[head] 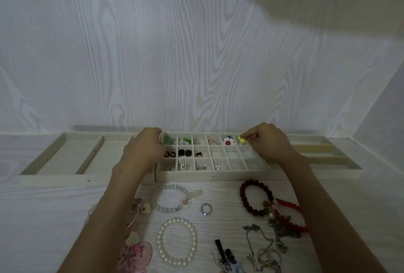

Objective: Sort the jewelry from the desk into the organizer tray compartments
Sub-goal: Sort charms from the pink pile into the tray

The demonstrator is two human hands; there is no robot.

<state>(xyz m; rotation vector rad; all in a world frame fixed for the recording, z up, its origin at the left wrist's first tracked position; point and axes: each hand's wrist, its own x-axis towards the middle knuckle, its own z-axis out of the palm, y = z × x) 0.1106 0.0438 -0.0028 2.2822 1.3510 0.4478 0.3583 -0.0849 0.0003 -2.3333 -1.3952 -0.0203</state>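
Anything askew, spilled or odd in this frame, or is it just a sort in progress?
Nothing damaged or spilled. The organizer tray sits square; bracelets, a ring and tangled chains wait loose on the desk. The right hand pinches yellow earrings over the back row; the left hand rests at the tray's left edge.

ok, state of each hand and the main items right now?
right hand: pinching yellow earring over tray's back-right cell
left hand: resting on tray, left edge
pearl bracelet: on desk, unsorted
ring: on desk
dark red bracelet: on desk
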